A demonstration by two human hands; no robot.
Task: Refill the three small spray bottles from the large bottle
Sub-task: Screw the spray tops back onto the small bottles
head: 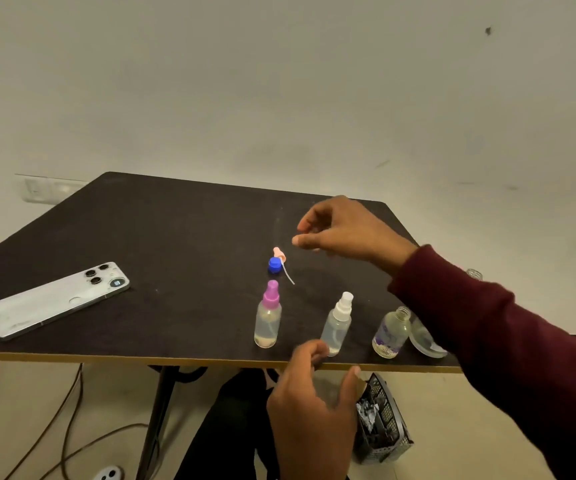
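Observation:
Three small bottles stand near the front edge of the dark table (175,237): a pink-topped spray bottle (268,318), a white-topped spray bottle (338,322) and an uncapped bottle with a purple label (390,334). Behind them lie a blue cap (273,265) and a peach spray head (278,252) with its thin tube. My right hand (342,230) hovers above the table just right of the spray head, fingers loosely curled, holding nothing. My left hand (314,393) is at the front edge, thumb and fingers apart, one fingertip by the white-topped bottle's base. A threaded clear neck (474,273) shows behind my right sleeve.
A white phone (58,299) lies face down at the table's left. A clear curved plastic piece (427,339) sits right of the labelled bottle, partly behind my sleeve. Under the table are a black mesh basket (383,420) and cables (68,427) on the floor.

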